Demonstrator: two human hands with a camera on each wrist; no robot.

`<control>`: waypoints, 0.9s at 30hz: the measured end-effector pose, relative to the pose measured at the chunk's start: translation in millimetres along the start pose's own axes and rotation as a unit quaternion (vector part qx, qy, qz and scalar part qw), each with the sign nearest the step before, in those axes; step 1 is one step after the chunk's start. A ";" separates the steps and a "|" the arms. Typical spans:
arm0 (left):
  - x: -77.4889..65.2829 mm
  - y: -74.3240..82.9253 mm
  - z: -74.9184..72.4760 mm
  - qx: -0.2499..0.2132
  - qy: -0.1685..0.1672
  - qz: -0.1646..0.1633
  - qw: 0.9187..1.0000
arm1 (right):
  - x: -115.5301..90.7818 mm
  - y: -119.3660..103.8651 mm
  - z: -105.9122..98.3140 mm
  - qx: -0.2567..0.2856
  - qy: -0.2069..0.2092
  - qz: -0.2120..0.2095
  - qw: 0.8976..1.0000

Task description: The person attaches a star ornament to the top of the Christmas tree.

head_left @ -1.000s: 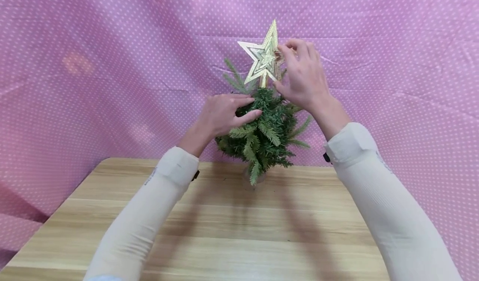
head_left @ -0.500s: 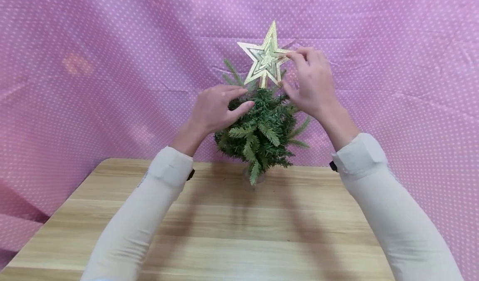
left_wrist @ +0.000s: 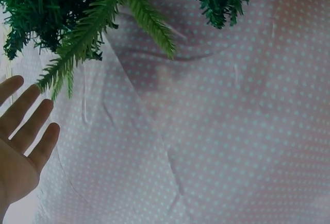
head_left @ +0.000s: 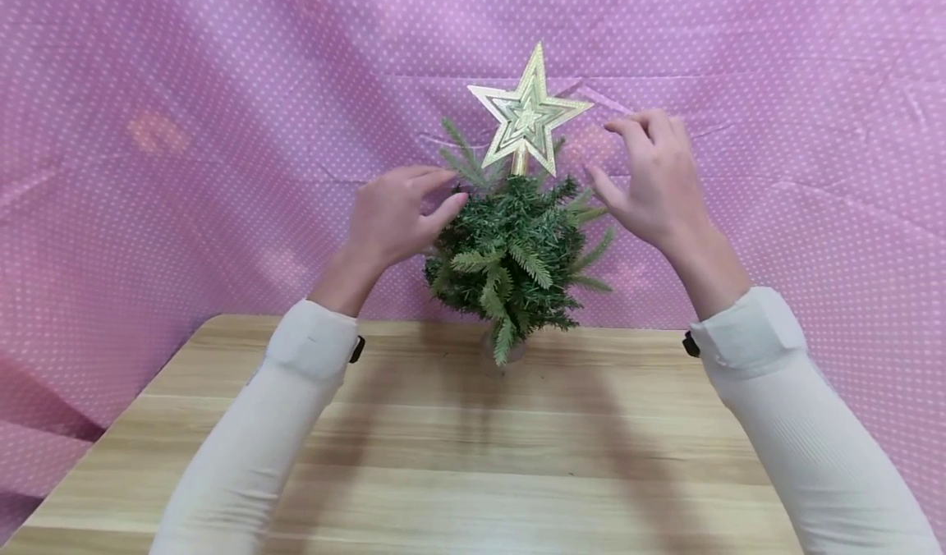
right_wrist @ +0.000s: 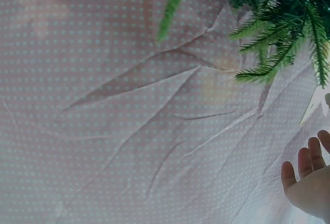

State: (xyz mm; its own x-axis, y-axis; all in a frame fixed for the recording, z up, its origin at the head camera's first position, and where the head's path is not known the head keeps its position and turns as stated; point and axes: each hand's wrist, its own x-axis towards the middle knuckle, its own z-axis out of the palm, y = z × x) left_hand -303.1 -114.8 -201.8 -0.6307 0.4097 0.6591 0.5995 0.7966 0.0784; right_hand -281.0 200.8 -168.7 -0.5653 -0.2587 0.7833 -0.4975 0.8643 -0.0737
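Note:
A gold star tree topper (head_left: 526, 117) stands upright on the tip of a small green Christmas tree (head_left: 517, 251). My left hand (head_left: 395, 214) is at the tree's upper left, thumb and fingers parted, holding nothing. On the other side my right hand (head_left: 658, 181) hovers in the air, apart from the star, its fingers loosely bent around nothing. The left wrist view shows the left hand (left_wrist: 26, 136) with spread fingers near a branch (left_wrist: 87, 33). In the right wrist view the right hand (right_wrist: 309, 177) lies below the branches (right_wrist: 278, 38), with a sliver of the star at the edge.
The tree's clear base (head_left: 502, 350) rests near the back edge of a wooden table (head_left: 458, 432). A pink polka-dot cloth (head_left: 244, 128) hangs behind the table and at its left side.
My right hand has let go of the star and moved right and down. The left hand has drawn away from the treetop to the left. The star stays on the tree.

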 end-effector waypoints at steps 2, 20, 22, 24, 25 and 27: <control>-2.7 -1.8 -1.5 0.002 -0.007 -0.008 1.000 | -4.5 3.1 0.7 0.003 -0.002 0.007 1.000; -17.9 -20.7 -14.3 0.013 -0.014 -0.049 0.999 | -31.5 18.7 2.6 0.009 0.000 0.014 1.000; -20.2 -23.7 -14.5 0.011 -0.016 -0.051 0.999 | -35.2 20.6 2.8 0.009 0.002 0.010 1.000; -23.1 -26.5 -15.0 0.013 -0.017 -0.054 0.998 | -38.8 21.7 3.2 0.010 0.000 0.011 1.000; -24.7 -27.9 -15.4 0.013 -0.019 -0.056 0.998 | -40.6 22.0 3.3 0.010 -0.003 0.013 1.000; -28.1 -30.5 -16.3 0.013 -0.021 -0.058 0.998 | -43.9 22.1 3.7 0.009 -0.009 0.019 1.000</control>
State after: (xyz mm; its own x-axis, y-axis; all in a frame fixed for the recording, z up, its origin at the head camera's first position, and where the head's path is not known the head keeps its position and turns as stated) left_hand -295.7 -157.8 -210.6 -0.7155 0.3329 0.6141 0.5094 0.8503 0.1325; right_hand -269.7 229.7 -207.1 -0.5964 -0.2338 0.7679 -0.4870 0.8659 -0.1146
